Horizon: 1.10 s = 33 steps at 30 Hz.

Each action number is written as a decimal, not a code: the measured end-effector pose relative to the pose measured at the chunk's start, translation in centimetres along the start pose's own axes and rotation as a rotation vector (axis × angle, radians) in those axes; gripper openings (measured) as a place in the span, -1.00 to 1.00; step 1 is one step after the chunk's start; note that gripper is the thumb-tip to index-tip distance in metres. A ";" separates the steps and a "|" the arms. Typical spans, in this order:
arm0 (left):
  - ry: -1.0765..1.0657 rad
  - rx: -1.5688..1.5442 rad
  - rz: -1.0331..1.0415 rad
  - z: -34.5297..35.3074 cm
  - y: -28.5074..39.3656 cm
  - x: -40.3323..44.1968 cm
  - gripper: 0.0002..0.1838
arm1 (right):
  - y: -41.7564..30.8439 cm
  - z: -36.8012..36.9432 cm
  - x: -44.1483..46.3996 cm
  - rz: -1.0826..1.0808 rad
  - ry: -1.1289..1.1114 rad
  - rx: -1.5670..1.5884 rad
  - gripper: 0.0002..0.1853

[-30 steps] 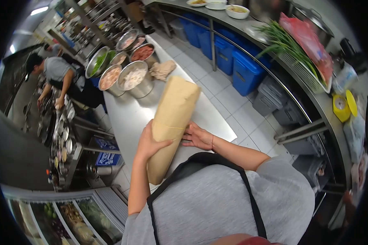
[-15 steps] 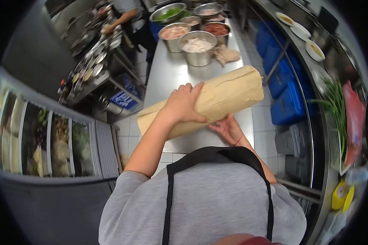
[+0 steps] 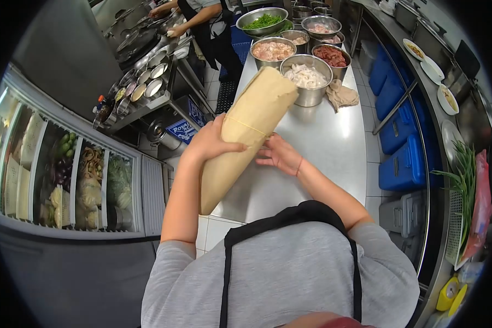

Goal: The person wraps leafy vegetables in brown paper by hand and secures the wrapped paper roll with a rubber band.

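Note:
A thick roll of brown paper (image 3: 257,120) is held up on a slant over the near end of the steel table. A thin rubber band (image 3: 245,124) circles its middle. My left hand (image 3: 209,141) is closed around the roll's left side, thumb across the front. At the roll's right edge is my right hand (image 3: 281,155), its upper fingers closed where the band meets the edge and its lower fingers loosely extended. The roll partly hides those fingertips.
On the steel table (image 3: 333,158) stand several metal pots, including a pot of pale strips (image 3: 307,76), and a crumpled cloth (image 3: 342,95). A glass-topped fridge (image 3: 142,186) is at left, blue bins (image 3: 403,164) at right. Another person (image 3: 208,16) works at the back left.
The paper roll has swung from a shallow slant to a steeper one, its far end moving left and up. Both hands have moved left with it. The view has shifted slightly.

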State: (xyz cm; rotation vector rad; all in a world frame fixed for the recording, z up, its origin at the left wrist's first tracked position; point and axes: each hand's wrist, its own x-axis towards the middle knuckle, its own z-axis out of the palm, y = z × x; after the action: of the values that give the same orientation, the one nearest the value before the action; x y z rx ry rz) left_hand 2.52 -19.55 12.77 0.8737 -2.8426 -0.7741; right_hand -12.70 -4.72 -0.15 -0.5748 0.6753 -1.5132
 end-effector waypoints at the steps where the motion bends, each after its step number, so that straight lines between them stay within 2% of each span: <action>1: -0.077 -0.048 -0.056 0.0 -0.8 1.2 0.11 | -0.2 -0.4 1.1 0.072 0.038 -0.062 -0.29; 2: -0.154 -0.097 -0.113 0.2 -1.7 2.5 0.09 | -0.3 -1.1 2.2 0.071 0.046 -0.059 -0.29; 3: -0.286 -0.171 -0.170 1.3 -3.4 4.3 0.16 | -0.3 -1.9 3.3 0.229 0.135 -0.187 -0.27; 4: -0.291 -0.170 -0.166 2.6 -5.2 5.0 0.16 | -0.4 -2.4 4.0 0.386 0.224 -0.314 -0.26; 6: -0.354 -0.419 -0.095 4.9 -8.3 6.8 0.27 | -0.5 -2.4 4.0 0.389 0.243 -0.290 -0.19; 7: -0.378 -0.417 -0.096 5.2 -8.8 7.6 0.36 | -0.4 -2.4 4.0 0.387 0.215 -0.235 -0.19; 10: -0.438 -0.440 -0.135 4.6 -8.0 7.4 0.35 | 0.5 -2.7 4.7 0.391 0.200 -0.137 -0.19; 12: -0.415 -0.453 -0.119 4.3 -6.6 6.3 0.34 | 1.1 -3.0 5.5 0.358 0.270 -0.071 -0.21; 13: -0.366 -0.311 -0.076 4.4 -6.3 5.8 0.32 | 1.2 -2.7 5.3 0.349 0.278 -0.062 -0.21; 15: -0.258 -0.051 0.039 4.5 -5.0 4.5 0.25 | 2.0 -1.8 3.8 0.289 0.244 -0.079 -0.32; 16: -0.263 -0.052 0.047 4.4 -4.3 3.9 0.25 | 2.7 -1.6 3.1 0.285 0.252 -0.078 -0.32; 18: -0.190 0.157 0.247 4.3 -2.9 3.2 0.27 | 4.2 -1.6 1.3 0.149 0.209 0.119 -0.33; 20: -0.210 0.183 0.259 4.6 -0.8 2.8 0.21 | 5.1 -2.7 -0.3 0.114 0.198 0.216 -0.37; 22: -0.155 0.256 0.395 5.0 1.4 2.8 0.20 | 4.9 -3.3 -2.2 -0.004 0.109 0.287 -0.35; 23: -0.167 0.249 0.432 5.2 2.5 2.9 0.20 | 4.5 -3.8 -3.0 -0.031 0.138 0.283 -0.35; 25: -0.024 0.277 0.526 6.0 4.7 2.4 0.19 | 3.0 -3.9 -5.1 -0.164 0.157 0.224 -0.31; 26: -0.047 0.261 0.599 6.2 6.1 2.4 0.19 | 2.1 -3.9 -6.1 -0.218 0.213 0.216 -0.31; 28: 0.084 0.214 0.622 5.9 8.2 2.2 0.16 | 0.5 -3.5 -7.6 -0.265 0.298 0.110 -0.28; 29: 0.054 0.199 0.694 5.6 9.2 2.0 0.16 | -1.1 -2.2 -8.6 -0.306 0.343 0.034 -0.25; 31: 0.231 0.084 0.757 4.8 11.0 1.6 0.18 | -4.3 0.5 -10.4 -0.453 0.421 -0.163 -0.16; 32: 0.217 0.071 0.809 4.3 12.2 0.9 0.18 | -5.5 1.6 -11.3 -0.554 0.453 -0.283 -0.12; 33: 0.300 -0.015 0.798 3.6 13.1 0.0 0.20 | -6.7 2.8 -12.3 -0.585 0.484 -0.292 -0.12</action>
State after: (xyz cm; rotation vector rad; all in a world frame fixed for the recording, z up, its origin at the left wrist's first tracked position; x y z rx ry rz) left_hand -4.92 -8.61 16.02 -0.1690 -2.5529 -0.4903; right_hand -14.71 7.39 7.14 -0.6663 1.1846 -2.1535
